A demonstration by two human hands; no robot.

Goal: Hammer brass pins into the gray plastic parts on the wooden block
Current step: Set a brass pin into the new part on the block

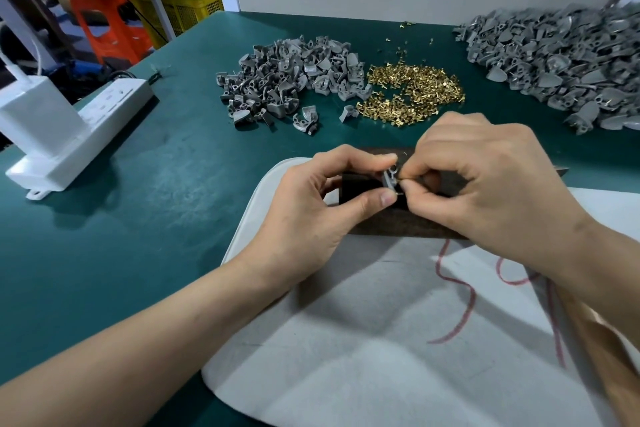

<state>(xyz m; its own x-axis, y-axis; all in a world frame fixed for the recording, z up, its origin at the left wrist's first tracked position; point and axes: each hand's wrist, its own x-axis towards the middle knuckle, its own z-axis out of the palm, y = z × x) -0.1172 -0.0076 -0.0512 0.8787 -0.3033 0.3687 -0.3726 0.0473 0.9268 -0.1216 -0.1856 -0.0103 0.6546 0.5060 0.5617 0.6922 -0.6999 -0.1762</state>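
Stock looks barely dented: large heap of gray plastic parts (561, 59) right of the grip, smaller heap (287, 76) and loose brass pins (412, 94) beyond it; over the wooden block (398, 222), left hand (332, 198) pinches one gray part (389, 177), right hand (485, 177) pinches a pin (401, 179) against it, likely unhammered.

Bare left hand (311, 208), right hand (485, 180), forearms.
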